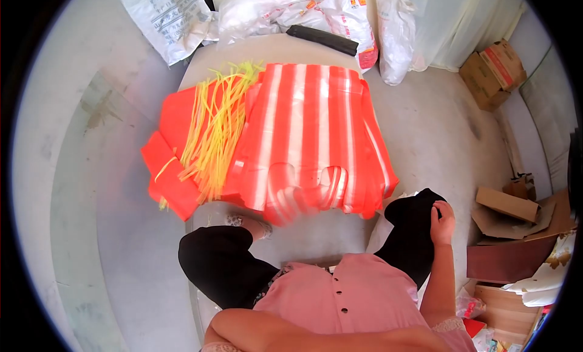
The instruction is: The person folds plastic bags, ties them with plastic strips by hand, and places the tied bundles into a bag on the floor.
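My right hand rests on the knee of my black trousers, its fingers laid over the cloth and holding nothing. My left forearm crosses in front of my pink shirt along the bottom edge; the left hand itself is out of sight. Before me lies a stack of red and white striped plastic bags, with cut-out handles at the near end. To its left, a bunch of thin yellow strips is spread over folded red sheets. A smaller folded red piece has a yellow strip across it.
A black bar-shaped object lies at the far end of the pale table. White plastic sacks and bundles stand behind it. Cardboard boxes sit at the far right. Opened cartons are nearer, on the right.
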A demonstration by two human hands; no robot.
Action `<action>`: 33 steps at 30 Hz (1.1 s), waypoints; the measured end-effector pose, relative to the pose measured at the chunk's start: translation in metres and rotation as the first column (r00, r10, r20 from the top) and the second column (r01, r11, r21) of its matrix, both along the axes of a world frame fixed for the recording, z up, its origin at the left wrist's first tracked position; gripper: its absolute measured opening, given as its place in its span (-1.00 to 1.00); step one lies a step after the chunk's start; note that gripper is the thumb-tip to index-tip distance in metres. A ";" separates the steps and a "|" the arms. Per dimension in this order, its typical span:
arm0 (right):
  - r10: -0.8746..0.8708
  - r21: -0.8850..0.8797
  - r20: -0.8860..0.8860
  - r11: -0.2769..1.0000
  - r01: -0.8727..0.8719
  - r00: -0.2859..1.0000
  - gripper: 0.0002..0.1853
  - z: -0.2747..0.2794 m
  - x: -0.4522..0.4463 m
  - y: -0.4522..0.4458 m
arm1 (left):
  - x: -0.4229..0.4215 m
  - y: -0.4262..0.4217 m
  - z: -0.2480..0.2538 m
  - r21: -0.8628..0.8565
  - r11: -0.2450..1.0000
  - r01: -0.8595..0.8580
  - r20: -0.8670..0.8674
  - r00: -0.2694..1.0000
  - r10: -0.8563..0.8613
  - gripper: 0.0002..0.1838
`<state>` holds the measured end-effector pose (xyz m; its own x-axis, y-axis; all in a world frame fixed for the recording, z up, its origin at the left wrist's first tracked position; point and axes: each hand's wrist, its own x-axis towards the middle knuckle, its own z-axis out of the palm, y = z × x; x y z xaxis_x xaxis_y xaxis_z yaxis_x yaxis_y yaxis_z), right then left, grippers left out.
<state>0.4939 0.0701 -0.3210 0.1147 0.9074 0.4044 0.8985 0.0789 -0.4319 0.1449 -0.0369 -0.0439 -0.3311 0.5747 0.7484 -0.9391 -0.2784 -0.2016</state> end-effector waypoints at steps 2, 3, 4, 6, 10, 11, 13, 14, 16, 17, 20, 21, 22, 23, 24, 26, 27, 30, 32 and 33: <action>0.005 0.006 0.001 1.000 -0.005 1.000 -0.88 0.000 -0.001 0.000 | 0.001 0.016 -0.007 0.100 0.992 -0.078 -0.025 0.996 0.081 -0.16; 0.005 0.015 0.004 1.000 -0.005 1.000 -0.88 0.000 -0.001 0.000 | -0.002 0.019 -0.007 0.120 0.991 -0.053 -0.047 0.997 0.059 -0.18; 0.006 0.024 0.004 1.000 -0.006 1.000 -0.88 0.000 -0.001 -0.001 | -0.005 0.022 -0.007 0.139 0.990 -0.027 -0.070 0.997 0.037 -0.19; 0.013 0.003 0.012 1.000 -0.013 1.000 -0.87 -0.006 0.008 0.000 | -0.018 0.011 -0.001 0.023 0.996 0.088 -0.127 0.988 -0.084 -0.26; 0.009 -0.035 -0.014 0.999 -0.009 1.000 -0.86 -0.008 0.010 0.000 | -0.001 0.007 -0.008 0.065 0.994 0.087 0.029 0.996 -0.089 -0.46; 0.008 -0.033 -0.017 0.999 -0.009 1.000 -0.85 -0.009 0.010 0.001 | -0.002 0.007 -0.007 0.077 0.991 0.110 0.029 0.993 -0.112 -0.52; 0.004 -0.033 -0.012 0.999 -0.005 1.000 -0.85 -0.010 0.011 0.000 | -0.002 -0.002 -0.003 0.001 0.986 0.166 0.079 0.983 -0.166 -0.62; 0.006 -0.042 -0.005 0.999 -0.006 1.000 -0.84 -0.006 0.008 -0.001 | 0.001 -0.015 0.006 -0.085 0.976 0.202 0.129 0.973 -0.190 -0.66; 0.009 -0.036 0.005 0.999 -0.009 1.000 -0.85 -0.005 0.004 0.000 | 0.004 -0.021 0.007 -0.141 0.960 0.243 0.188 0.958 -0.215 -0.71; 0.011 -0.038 0.016 0.999 -0.011 1.000 -0.85 -0.002 0.005 -0.001 | 0.004 -0.012 0.009 -0.115 0.963 0.245 0.197 0.956 -0.219 -0.73; 0.007 -0.034 0.038 0.999 -0.006 0.999 -0.85 -0.002 0.005 -0.001 | -0.012 -0.019 0.022 -0.292 0.907 0.303 0.153 0.951 -0.268 -0.74; 0.011 -0.039 0.035 0.999 -0.010 0.999 -0.85 -0.003 0.005 -0.001 | -0.018 -0.021 0.024 -0.334 0.888 0.315 0.124 0.949 -0.290 -0.74; 0.014 -0.043 0.031 0.999 -0.012 0.999 -0.84 -0.004 0.006 0.000 | -0.024 -0.022 0.026 -0.374 0.868 0.327 0.096 0.945 -0.314 -0.74; 0.015 -0.047 0.027 0.999 -0.014 1.000 -0.84 -0.004 0.007 0.000 | -0.027 -0.019 0.024 -0.361 0.872 0.331 0.069 0.942 -0.329 -0.74; 0.014 -0.049 0.022 0.999 -0.013 1.000 -0.84 -0.004 0.007 0.000 | -0.024 -0.020 0.022 -0.345 0.886 0.311 0.071 0.950 -0.306 -0.74; 0.015 -0.054 0.008 0.998 -0.014 1.000 -0.84 -0.004 0.006 0.000 | -0.013 -0.021 0.021 -0.313 0.919 0.240 0.104 0.970 -0.218 -0.73; 0.012 -0.053 0.015 0.999 -0.011 1.000 -0.84 -0.005 0.007 0.000 | -0.009 -0.020 0.016 -0.277 0.944 0.181 0.100 0.982 -0.159 -0.73; 0.008 -0.048 0.029 0.999 -0.007 1.000 -0.83 -0.005 0.008 0.001 | -0.011 0.005 0.009 -0.171 0.985 0.028 0.036 0.999 -0.022 -0.71; 0.014 -0.047 0.027 0.999 -0.013 1.000 -0.83 -0.004 0.007 0.001 | -0.020 0.003 0.010 -0.212 0.977 0.010 -0.046 0.999 -0.020 -0.68; 0.013 -0.050 0.027 0.999 -0.011 1.000 -0.83 -0.004 0.007 0.001 | -0.029 -0.002 0.014 -0.270 0.962 0.025 -0.099 0.994 -0.054 -0.67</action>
<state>0.5006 0.0709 -0.3248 0.0933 0.9279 0.3611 0.9092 0.0684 -0.4106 0.1161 -0.0388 -0.0301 -0.2322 0.7701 0.5942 -0.9622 -0.2712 -0.0246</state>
